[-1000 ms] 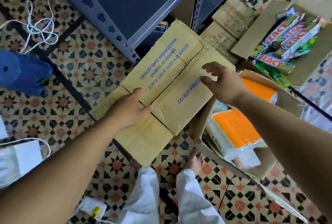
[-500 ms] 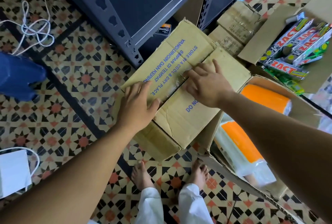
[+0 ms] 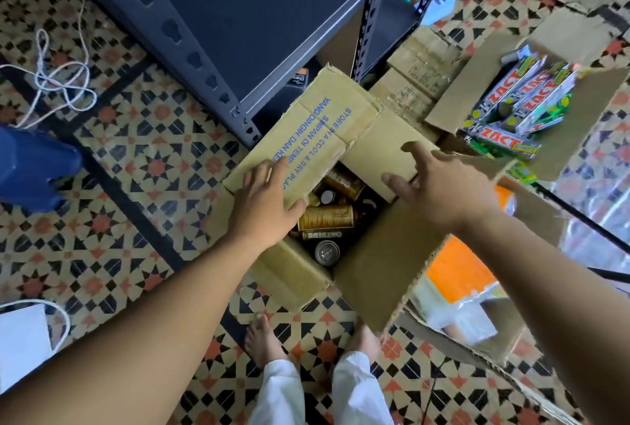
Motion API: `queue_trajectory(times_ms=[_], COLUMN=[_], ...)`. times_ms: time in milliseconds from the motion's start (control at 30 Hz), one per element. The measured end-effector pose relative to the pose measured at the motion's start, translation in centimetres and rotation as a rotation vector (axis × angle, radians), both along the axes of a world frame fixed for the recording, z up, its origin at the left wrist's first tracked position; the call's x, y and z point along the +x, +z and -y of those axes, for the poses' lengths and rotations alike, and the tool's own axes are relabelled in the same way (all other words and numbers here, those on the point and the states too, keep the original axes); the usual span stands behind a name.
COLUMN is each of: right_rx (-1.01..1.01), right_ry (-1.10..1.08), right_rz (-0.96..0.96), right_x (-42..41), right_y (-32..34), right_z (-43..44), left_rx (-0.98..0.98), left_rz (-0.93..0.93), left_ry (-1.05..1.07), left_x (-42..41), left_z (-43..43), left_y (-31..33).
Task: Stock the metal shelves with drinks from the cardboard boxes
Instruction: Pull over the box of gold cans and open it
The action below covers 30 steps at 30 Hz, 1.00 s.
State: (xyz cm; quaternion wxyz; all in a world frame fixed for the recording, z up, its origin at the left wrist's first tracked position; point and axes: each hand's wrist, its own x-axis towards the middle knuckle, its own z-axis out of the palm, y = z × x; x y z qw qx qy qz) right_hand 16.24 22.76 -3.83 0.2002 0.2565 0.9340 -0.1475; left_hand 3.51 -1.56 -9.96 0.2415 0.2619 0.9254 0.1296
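Observation:
A cardboard box (image 3: 293, 274) stands on the tiled floor at my feet, against the dark metal shelf (image 3: 245, 15). Its top flaps are parted, and several gold and dark drink cans (image 3: 327, 218) lie loose inside. My left hand (image 3: 264, 205) holds the left flap (image 3: 317, 131), the one with blue print, its fingers flat on top and the thumb at the flap's edge. My right hand (image 3: 439, 187) grips the far right flap (image 3: 381, 148), with the thumb under its edge and the fingers over it.
A second open box (image 3: 511, 339) with orange and white packs stands to the right. Beyond it an open carton (image 3: 453, 104) holds toothpaste packs (image 3: 521, 107). Small closed cartons (image 3: 426, 63) sit by the shelf post. A blue object (image 3: 34, 165) and white cord (image 3: 61, 84) lie left.
The box was closed with both hands on its top seam. Now the flaps are pulled apart and the cans inside show. My right hand has moved right with its flap.

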Motion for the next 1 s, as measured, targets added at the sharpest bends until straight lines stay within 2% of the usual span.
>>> queue_trajectory(times_ms=[200, 367, 467, 733, 1000], right_rx=[-0.119, 0.086, 0.116, 0.138, 0.031], right_ry=[-0.121, -0.05, -0.031, -0.024, 0.023], right_rz=[0.038, 0.014, 0.018, -0.074, -0.252], right_x=[1.2, -0.5, -1.5, -1.0, 1.2], right_y=[-5.5, -9.5, -10.6, -11.5, -11.3], right_z=[-0.7, -0.1, 0.4, 0.3, -0.1], left_rx=[-0.115, -0.219, -0.245, -0.076, 0.116], left_rz=[-0.091, -0.081, -0.116, -0.166, -0.147], left_ry=[-0.046, -0.029, -0.007, 0.042, 0.124], left_x=[-0.2, -0.2, 0.1, 0.8, 1.5], left_z=[-0.1, 1.5, 2.5, 4.1, 4.5], left_y=[-2.0, -3.9, -4.4, -4.4, -2.7])
